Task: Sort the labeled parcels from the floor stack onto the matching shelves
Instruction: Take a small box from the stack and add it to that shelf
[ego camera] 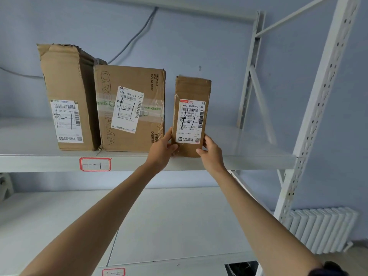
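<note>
A small brown parcel (191, 90) with a white shipping label stands upright at the front edge of the upper shelf (249, 162). My left hand (162, 151) holds its lower left edge and my right hand (210, 151) grips its lower right corner. To its left stand a wide brown box (129, 80) and a tall brown box (65, 76), both labeled. A red-bordered tag (95, 164) marked "1-1" is stuck on the shelf's front edge.
The white lower shelf (169, 220) carries another red-bordered tag (113, 272) at its front edge. A perforated white upright (318, 108) stands on the right, with a white radiator (322, 228) behind it. Bare shelf surface lies right of the small parcel.
</note>
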